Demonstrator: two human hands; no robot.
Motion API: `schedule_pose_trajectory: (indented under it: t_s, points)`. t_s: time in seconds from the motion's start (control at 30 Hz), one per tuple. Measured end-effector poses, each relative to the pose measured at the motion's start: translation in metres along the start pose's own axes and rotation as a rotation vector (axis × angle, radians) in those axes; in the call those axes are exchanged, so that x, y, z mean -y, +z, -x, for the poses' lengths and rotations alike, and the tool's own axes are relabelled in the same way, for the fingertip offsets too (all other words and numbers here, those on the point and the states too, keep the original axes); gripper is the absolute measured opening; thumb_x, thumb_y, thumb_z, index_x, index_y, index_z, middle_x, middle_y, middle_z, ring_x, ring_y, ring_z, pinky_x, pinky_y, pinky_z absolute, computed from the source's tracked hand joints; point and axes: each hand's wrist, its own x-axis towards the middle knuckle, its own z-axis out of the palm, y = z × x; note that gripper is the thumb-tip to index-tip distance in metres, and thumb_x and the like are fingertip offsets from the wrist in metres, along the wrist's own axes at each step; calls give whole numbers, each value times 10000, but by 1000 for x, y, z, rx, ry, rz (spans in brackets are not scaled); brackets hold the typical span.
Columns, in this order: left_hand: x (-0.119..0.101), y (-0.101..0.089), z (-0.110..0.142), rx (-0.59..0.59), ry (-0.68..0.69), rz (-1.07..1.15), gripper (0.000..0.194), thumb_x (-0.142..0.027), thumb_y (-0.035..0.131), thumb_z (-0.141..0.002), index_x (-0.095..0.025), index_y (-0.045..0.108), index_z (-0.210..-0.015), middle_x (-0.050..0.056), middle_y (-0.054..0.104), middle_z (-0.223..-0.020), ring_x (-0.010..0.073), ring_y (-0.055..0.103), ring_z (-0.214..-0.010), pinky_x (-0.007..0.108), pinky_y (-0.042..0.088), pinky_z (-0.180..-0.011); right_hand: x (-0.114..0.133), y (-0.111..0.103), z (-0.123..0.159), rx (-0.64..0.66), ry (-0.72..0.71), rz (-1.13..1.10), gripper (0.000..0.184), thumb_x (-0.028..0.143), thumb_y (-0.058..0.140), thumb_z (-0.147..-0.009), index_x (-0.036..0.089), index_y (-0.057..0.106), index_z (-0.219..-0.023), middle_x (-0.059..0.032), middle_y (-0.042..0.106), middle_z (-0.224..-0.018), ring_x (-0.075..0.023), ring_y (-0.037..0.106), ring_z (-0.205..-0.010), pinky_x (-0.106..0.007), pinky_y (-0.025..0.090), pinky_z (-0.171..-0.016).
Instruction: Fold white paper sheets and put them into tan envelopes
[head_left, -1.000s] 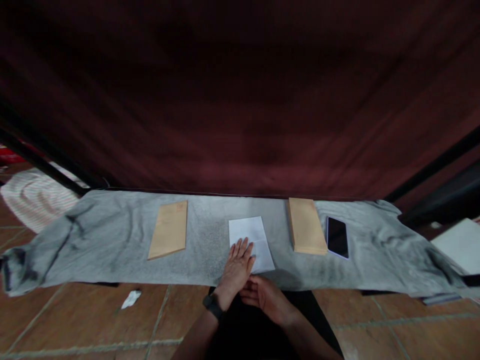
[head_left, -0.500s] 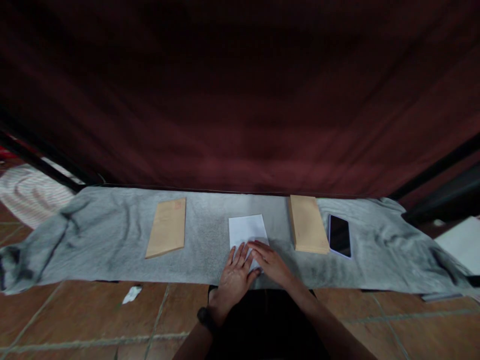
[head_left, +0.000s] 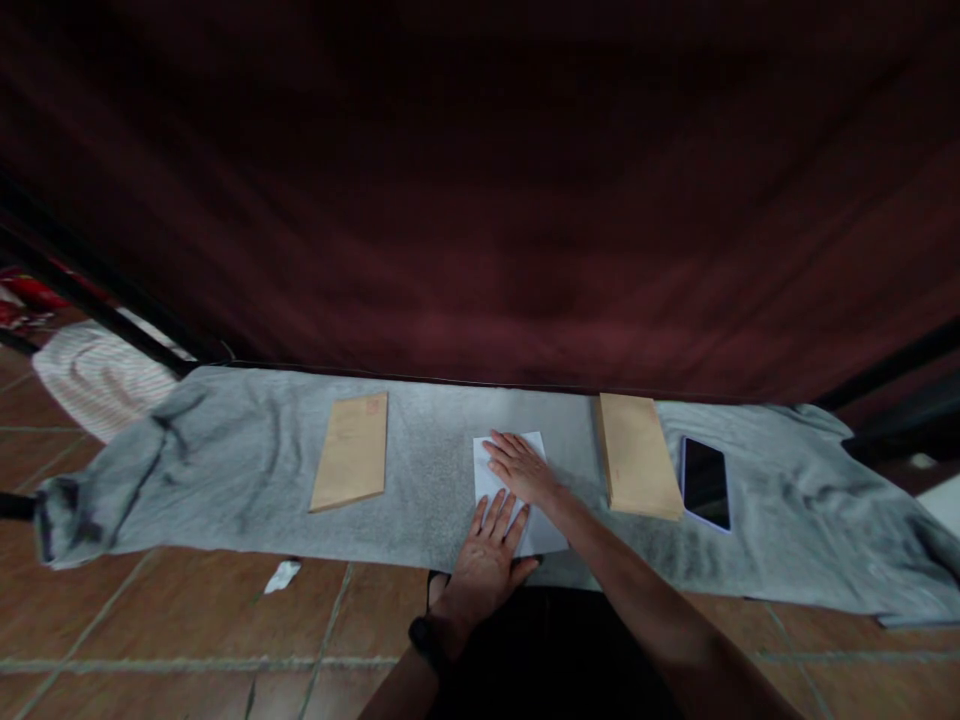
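A white sheet of paper [head_left: 546, 538] lies on the grey cloth in front of me. My left hand [head_left: 489, 552] rests flat on its near left part, fingers spread, with a dark band on the wrist. Farther up the sheet, my right hand [head_left: 519, 466] lies flat with fingers stretched toward the upper left. Both palms face down and partly cover the paper. To the left is a single-looking brown envelope [head_left: 351, 452] with a small red mark. On the right sits a thicker stack of brown envelopes [head_left: 639, 455].
A phone [head_left: 706, 483] with a dark screen lies right of the stack. The grey cloth [head_left: 247, 450] covers a long narrow surface against a dark red curtain [head_left: 480, 250]. A crumpled white scrap [head_left: 282, 576] is on the tiled floor [head_left: 202, 620]. Striped fabric [head_left: 105, 375] hangs at left.
My right hand has slid forward up the paper, away from my left hand. More of the sheet's near right part now shows. The whole view has shifted slightly.
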Motion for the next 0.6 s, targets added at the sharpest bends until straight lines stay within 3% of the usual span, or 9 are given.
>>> schedule_pose_trajectory:
  t_s: [0.1, 0.2, 0.33, 0.47, 0.6]
  points:
    - [2, 1, 1, 5, -1, 23, 704, -590, 508, -948, -223, 373, -1533, 120, 342, -1623, 315, 280, -1505, 540, 262, -1209, -11, -5, -5, -36, 103, -1, 443, 313, 391, -1054, 210, 486, -1474, -72, 417, -1579, -214, 363, -1466, -444, 275, -1222]
    - [6, 2, 10, 18, -2, 64, 712, -548, 556, -936, -226, 356, -1539, 103, 334, -1629, 297, 263, -1514, 540, 251, -1221, -20, -11, 9, -78, 174, -69, 445, 283, 379, -1045, 177, 504, -1459, -93, 460, -1550, -203, 399, -1447, -427, 309, -1216]
    - [15, 5, 29, -10, -20, 97, 656, -410, 561, -956, -246, 330, -1548, 86, 355, -1621, 283, 275, -1512, 565, 261, -1217, -24, -14, 66, -154, 151, -165, 454, 267, 364, -1034, 199, 502, -1462, -86, 509, -1514, -197, 445, -1416, -434, 381, -1188]
    - [22, 0, 40, -20, -28, 139, 569, -253, 546, -953, -224, 409, -1505, 92, 423, -1583, 246, 374, -1468, 484, 363, -1188, -14, -18, 135, -85, 66, -139, 466, 305, 440, -1024, 229, 478, -1482, -76, 468, -1546, -227, 435, -1425, -475, 358, -1204]
    - [28, -8, 36, -10, -51, 185, 497, -173, 523, -935, -218, 513, -1431, 81, 521, -1512, 234, 475, -1399, 461, 432, -1149, -1, -28, 172, -20, 38, -92, 584, 361, 537, -992, 250, 377, -1543, -74, 387, -1595, -250, 388, -1454, -494, 357, -1202]
